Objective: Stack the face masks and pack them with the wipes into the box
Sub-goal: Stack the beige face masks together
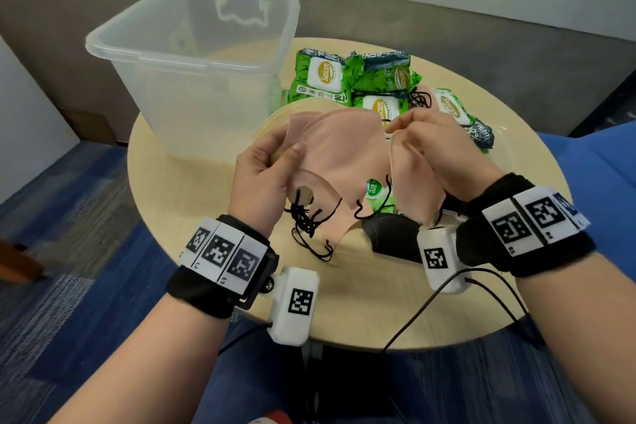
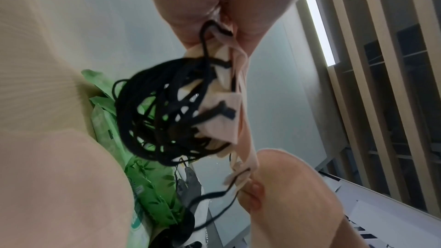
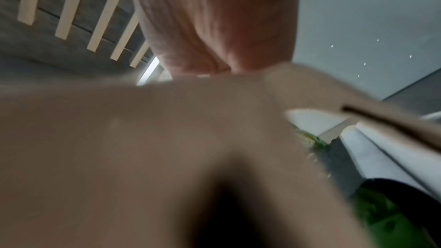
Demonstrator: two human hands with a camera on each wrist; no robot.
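Observation:
Above the round table, my left hand (image 1: 278, 162) grips the left end of a stack of peach face masks (image 1: 337, 155), thumb on top. Their black ear loops (image 1: 306, 217) hang in a tangle below it; up close the loops (image 2: 162, 120) dangle beside the mask edges (image 2: 241, 101). My right hand (image 1: 402, 127) pinches the top corner of another peach mask (image 1: 409, 179), held just right of the stack; this mask (image 3: 143, 139) fills the right wrist view as a blur. Several green wipes packs (image 1: 320, 79) lie behind. The clear plastic box (image 1: 192, 55) stands at the back left.
A black mask (image 1: 392, 234) lies on the table (image 1: 206, 217) under my right wrist. One more peach mask with black loops (image 1: 421, 96) rests on the wipes. A wipes pack (image 1: 375, 189) shows between the held masks. Cables trail off the table's near edge.

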